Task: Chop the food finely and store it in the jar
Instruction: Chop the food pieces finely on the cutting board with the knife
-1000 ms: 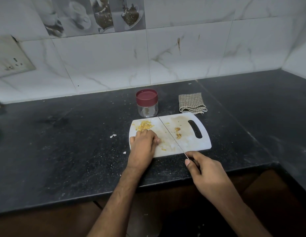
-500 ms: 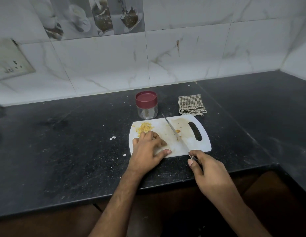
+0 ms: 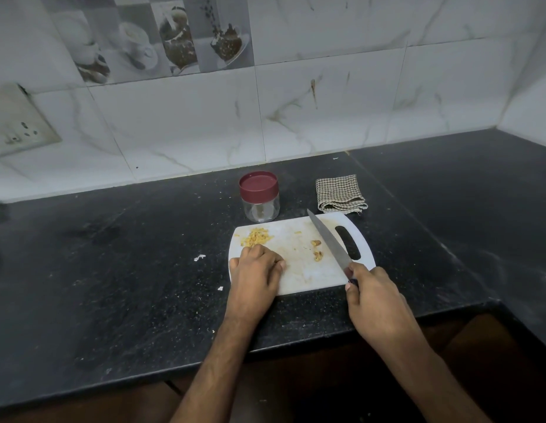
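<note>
At the centre of the frame a white cutting board (image 3: 299, 270) lies on the dark surface (image 3: 113, 270), with a chopped yellow pile (image 3: 257, 237) at its upper left and two small uncut bits (image 3: 316, 248) toward its right. The left hand (image 3: 255, 271) rests on the board's left part, fingers curled; whether they hold anything cannot be told. The right hand (image 3: 374, 300) has its fingers clamped on the handle of a knife (image 3: 328, 241), blade angled up-left over the board, while the red-lidded jar (image 3: 260, 197) stands closed just above the board, a folded checked cloth (image 3: 340, 193) to its right.

jar (image 3: 259, 198) behind cutting board (image 3: 299, 270), cloth (image 3: 340, 193) right of jar
</note>
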`<state>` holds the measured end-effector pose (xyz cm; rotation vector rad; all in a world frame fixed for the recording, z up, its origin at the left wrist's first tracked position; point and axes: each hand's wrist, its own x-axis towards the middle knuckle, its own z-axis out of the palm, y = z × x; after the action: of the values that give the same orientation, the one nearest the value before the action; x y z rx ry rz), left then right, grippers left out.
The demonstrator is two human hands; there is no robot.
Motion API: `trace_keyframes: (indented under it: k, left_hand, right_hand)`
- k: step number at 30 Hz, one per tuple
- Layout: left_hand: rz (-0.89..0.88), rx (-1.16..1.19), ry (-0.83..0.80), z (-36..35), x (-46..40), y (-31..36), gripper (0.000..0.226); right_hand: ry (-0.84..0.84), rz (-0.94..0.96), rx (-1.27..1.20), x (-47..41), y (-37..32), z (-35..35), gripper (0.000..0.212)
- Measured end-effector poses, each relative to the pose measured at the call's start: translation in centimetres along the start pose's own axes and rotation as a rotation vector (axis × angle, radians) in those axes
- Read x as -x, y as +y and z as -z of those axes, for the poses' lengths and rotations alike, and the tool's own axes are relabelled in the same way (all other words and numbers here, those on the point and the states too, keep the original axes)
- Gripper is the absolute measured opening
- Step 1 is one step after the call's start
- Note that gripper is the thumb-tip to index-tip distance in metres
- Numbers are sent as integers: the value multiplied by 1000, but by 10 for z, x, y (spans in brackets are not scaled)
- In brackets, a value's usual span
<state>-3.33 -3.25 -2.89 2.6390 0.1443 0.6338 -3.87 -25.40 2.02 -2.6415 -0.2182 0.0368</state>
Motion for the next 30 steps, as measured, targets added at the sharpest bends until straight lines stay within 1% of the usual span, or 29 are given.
trace_keyframes:
  k: [7, 11, 25, 28, 30]
  left_hand:
    - [-2, 7, -3, -1, 0, 0, 25]
    - [9, 28, -5, 1, 1, -1, 31]
    - [34, 28, -20, -1, 0, -3, 30]
    - [35, 29, -20, -2, 0, -3, 30]
    - [38, 33, -20, -2, 0, -4, 30]
  right_hand:
    - [22, -30, 84, -6, -9, -9, 39]
    - [39, -2, 135, -11, -9, -13, 48]
    - [60, -11, 294, -25, -13, -19, 44]
    - [94, 12, 368, -26, -10, -20, 37]
    - [132, 37, 382, -25, -11, -19, 37]
